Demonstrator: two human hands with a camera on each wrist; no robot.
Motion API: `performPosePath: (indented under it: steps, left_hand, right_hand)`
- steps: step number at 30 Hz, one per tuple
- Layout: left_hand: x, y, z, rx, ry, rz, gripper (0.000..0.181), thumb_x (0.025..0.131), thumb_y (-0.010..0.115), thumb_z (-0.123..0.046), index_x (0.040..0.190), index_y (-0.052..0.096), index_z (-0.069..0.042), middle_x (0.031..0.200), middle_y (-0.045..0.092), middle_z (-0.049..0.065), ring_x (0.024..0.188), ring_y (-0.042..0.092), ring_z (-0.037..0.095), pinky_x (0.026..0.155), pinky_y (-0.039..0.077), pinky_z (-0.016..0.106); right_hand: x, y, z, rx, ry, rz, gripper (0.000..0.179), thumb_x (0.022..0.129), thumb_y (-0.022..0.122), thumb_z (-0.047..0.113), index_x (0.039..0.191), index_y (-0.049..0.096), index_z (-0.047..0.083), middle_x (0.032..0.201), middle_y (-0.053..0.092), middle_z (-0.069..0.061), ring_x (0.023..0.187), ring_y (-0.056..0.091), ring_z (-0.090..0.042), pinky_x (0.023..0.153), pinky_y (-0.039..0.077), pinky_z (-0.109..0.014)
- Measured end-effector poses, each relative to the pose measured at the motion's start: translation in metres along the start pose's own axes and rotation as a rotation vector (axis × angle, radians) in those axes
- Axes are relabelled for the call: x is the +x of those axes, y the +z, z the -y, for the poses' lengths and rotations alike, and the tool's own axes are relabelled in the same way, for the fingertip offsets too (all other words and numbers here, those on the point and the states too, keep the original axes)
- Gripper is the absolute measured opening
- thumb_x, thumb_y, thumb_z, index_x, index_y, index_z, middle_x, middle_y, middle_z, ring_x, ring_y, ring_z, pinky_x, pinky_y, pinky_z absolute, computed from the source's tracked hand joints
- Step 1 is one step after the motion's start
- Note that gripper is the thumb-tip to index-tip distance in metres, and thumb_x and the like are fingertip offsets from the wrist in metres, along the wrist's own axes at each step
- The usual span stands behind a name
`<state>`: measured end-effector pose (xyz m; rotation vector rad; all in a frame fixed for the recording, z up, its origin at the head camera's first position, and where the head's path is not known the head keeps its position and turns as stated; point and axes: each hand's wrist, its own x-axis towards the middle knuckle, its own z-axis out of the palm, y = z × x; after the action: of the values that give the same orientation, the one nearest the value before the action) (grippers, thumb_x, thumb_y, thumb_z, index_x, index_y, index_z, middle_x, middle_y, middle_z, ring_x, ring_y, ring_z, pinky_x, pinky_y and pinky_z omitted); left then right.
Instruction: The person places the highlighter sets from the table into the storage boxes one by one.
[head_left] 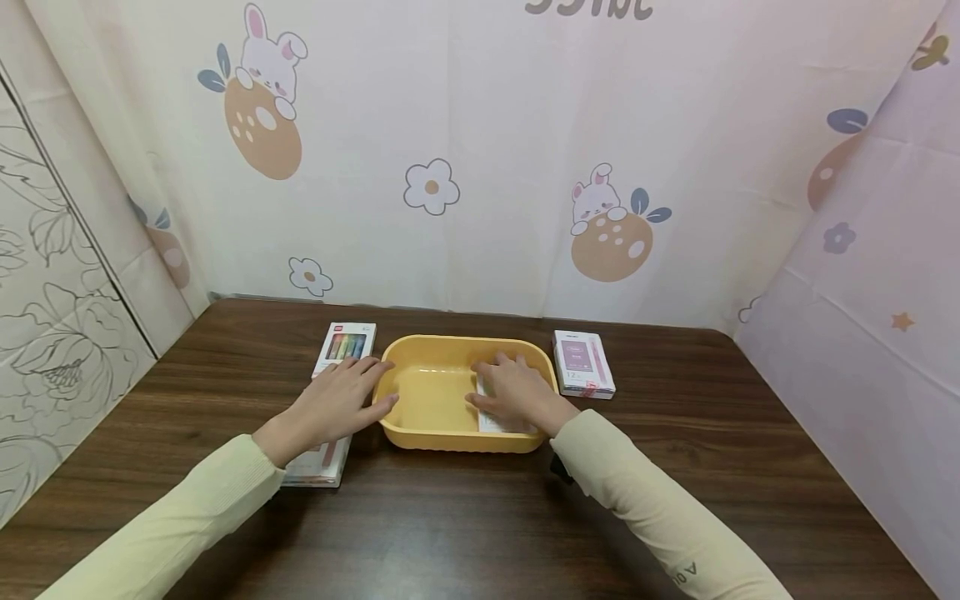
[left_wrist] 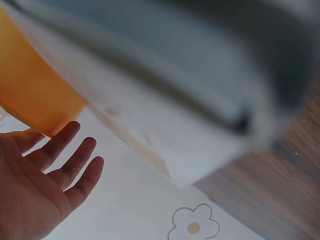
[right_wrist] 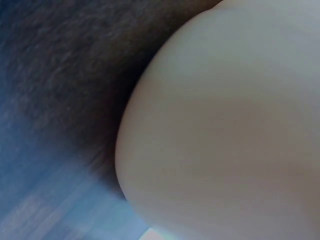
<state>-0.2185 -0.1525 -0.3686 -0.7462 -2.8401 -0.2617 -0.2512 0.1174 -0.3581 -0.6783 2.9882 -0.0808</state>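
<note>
A shallow yellow plastic basket stands on the dark wood table. My left hand is at its left rim, fingers spread and loosely extended; in the left wrist view the fingertips of the left hand lie right at the orange-looking basket wall. My right hand reaches into the basket's right end, fingers spread over a white box lying flat there. That hand hides much of the box. In the right wrist view a large, blurred, pale rounded surface covers most of the picture.
A white box with coloured pens lies left of the basket. Nearer, another white box sits partly under the left forearm. A white and purple box lies at the basket's right. Behind the table hangs a printed curtain.
</note>
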Motion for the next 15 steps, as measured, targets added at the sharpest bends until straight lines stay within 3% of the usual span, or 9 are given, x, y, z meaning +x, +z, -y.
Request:
performPosePath:
  steps: [10,15]
  left_hand:
    - [0.0008,-0.0010,0.0001,0.013,0.002,0.008,0.057,0.090,0.044,-0.050,0.131,0.048,-0.011,0.128,0.053,0.010,0.116,0.049,0.031,0.090,0.042,0.051]
    - [0.0006,-0.0008,0.0002,0.014,0.002,0.011,0.057,0.090,0.043,-0.050,0.131,0.048,-0.011,0.128,0.053,0.010,0.117,0.049,0.031,0.090,0.041,0.051]
  right_hand:
    - [-0.0048,-0.0064,-0.0013,-0.002,0.006,-0.040,0.053,0.085,0.054,0.051,0.129,0.051,0.022,0.119,0.052,-0.009,0.101,0.050,-0.031,0.074,0.047,-0.047]
    - [-0.0054,-0.0098,-0.0032,-0.015,-0.024,-0.093,0.052,0.085,0.057,0.049,0.127,0.052,0.019,0.120,0.054,-0.011,0.104,0.052,-0.035,0.083,0.045,-0.049]
